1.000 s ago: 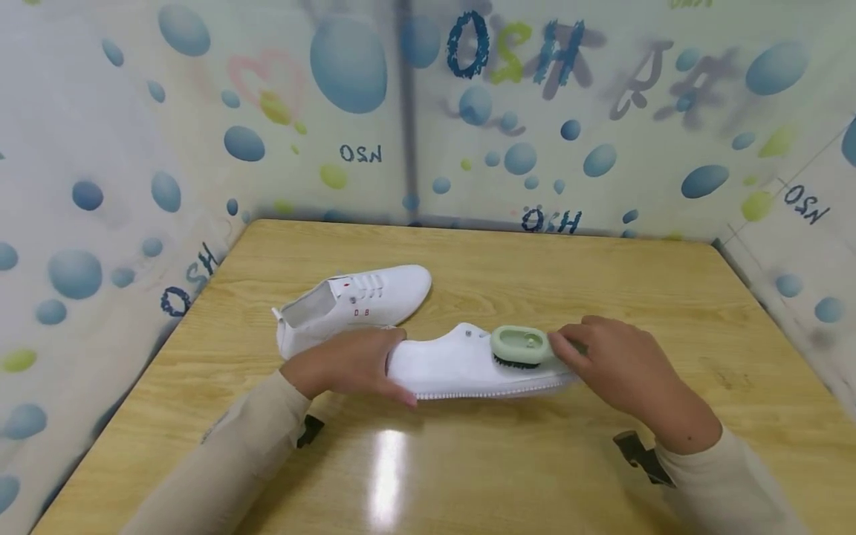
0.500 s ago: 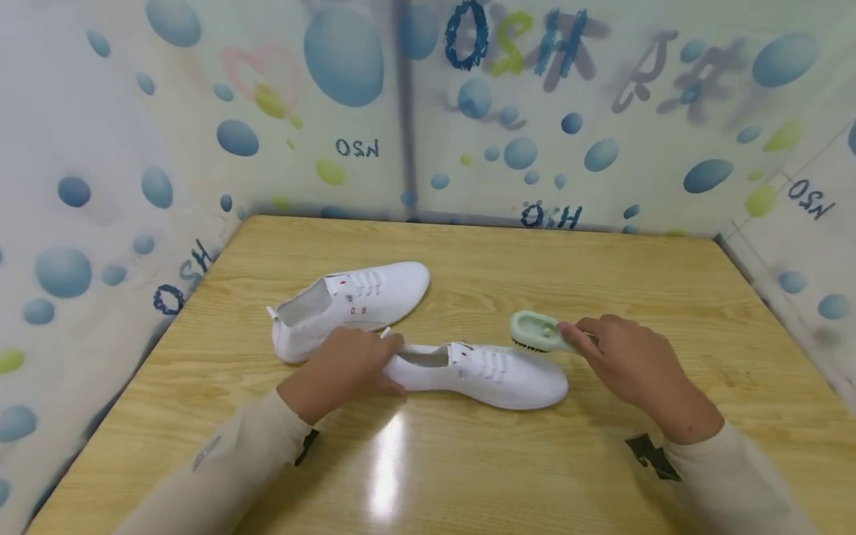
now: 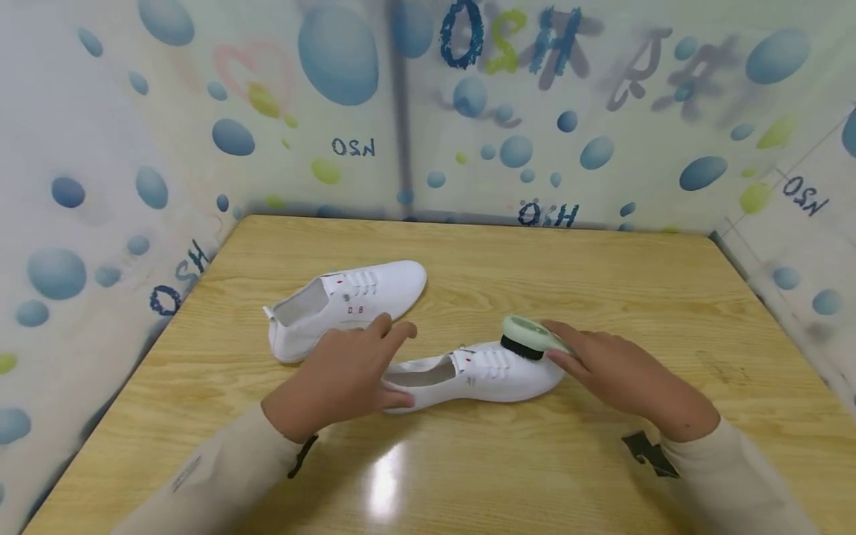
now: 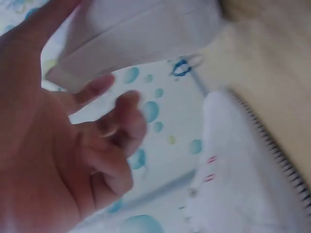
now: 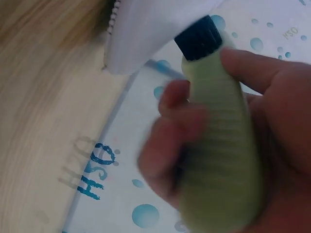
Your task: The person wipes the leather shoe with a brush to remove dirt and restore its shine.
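Note:
A white lace-up shoe (image 3: 515, 383) lies sole down on the table, toe to the right. My left hand (image 3: 341, 371) is at its heel with fingers spread and raised; the thumb lies by the heel's near side. In the left wrist view the fingers are loosely bent, clear of the shoe (image 4: 141, 39). My right hand (image 3: 618, 371) grips the handle of a pale green shoe brush (image 3: 528, 336). The brush's dark bristles (image 5: 200, 39) meet the shoe's upper near the toe. A second white shoe (image 3: 348, 305) stands behind the left hand.
The wooden table (image 3: 602, 282) carries both shoes. A pale wall covering (image 3: 455, 148) with blue and green bubble prints rises behind the table and at both sides. A patch of glare lies on the near tabletop.
The shoe was tilted on its side, then turned upright onto its sole. My left hand has loosened from the heel. The brush lifted off and came back down on the toe area.

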A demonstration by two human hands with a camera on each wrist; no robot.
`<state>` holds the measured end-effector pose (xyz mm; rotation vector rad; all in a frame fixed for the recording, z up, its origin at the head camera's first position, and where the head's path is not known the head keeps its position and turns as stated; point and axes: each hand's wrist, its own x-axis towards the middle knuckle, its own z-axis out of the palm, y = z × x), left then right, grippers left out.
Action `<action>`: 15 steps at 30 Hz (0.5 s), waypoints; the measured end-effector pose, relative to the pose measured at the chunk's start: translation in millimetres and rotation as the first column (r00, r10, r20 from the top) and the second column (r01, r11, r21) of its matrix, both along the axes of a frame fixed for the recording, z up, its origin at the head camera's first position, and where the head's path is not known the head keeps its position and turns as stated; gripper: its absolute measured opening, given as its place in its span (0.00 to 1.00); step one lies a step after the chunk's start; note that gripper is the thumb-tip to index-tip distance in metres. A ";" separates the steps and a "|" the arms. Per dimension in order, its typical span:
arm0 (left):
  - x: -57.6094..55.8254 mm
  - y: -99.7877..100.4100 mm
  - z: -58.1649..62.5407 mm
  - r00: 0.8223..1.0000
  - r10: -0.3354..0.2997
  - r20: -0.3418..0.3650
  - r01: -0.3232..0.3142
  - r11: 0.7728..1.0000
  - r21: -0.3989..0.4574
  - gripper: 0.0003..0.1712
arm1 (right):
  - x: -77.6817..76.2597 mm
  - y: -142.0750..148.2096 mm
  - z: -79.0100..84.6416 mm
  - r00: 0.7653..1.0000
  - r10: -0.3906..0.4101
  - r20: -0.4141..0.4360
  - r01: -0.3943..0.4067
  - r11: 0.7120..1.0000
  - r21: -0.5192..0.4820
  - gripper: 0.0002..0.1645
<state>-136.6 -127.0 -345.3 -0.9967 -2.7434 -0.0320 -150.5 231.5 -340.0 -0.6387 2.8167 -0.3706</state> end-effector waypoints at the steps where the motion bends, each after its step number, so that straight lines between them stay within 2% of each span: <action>1: -2.3 0.0 -1.6 0.999 0.019 0.041 -0.019 1.000 -0.004 0.46 | -0.3 1.7 0.9 1.000 0.005 0.014 -0.005 1.000 -0.008 0.33; 4: -10.2 -0.2 -8.1 0.982 0.054 0.179 -0.051 0.998 -0.020 0.48 | -2.3 7.7 3.9 0.997 0.005 0.081 -0.003 1.000 -0.026 0.31; 8: -19.3 4.0 -13.4 0.955 0.063 0.290 -0.051 0.997 -0.051 0.44 | -3.5 16.3 7.2 0.992 -0.015 0.122 0.018 1.000 -0.025 0.28; 11: -21.2 9.4 -15.3 0.945 0.068 0.321 -0.043 0.995 -0.086 0.41 | -2.4 21.0 8.3 0.994 -0.028 0.104 0.028 1.000 -0.002 0.22; 15: -18.2 14.4 -18.3 0.951 0.102 0.290 -0.070 0.990 -0.120 0.41 | -1.5 23.8 9.1 0.995 -0.028 0.099 0.025 0.999 0.022 0.17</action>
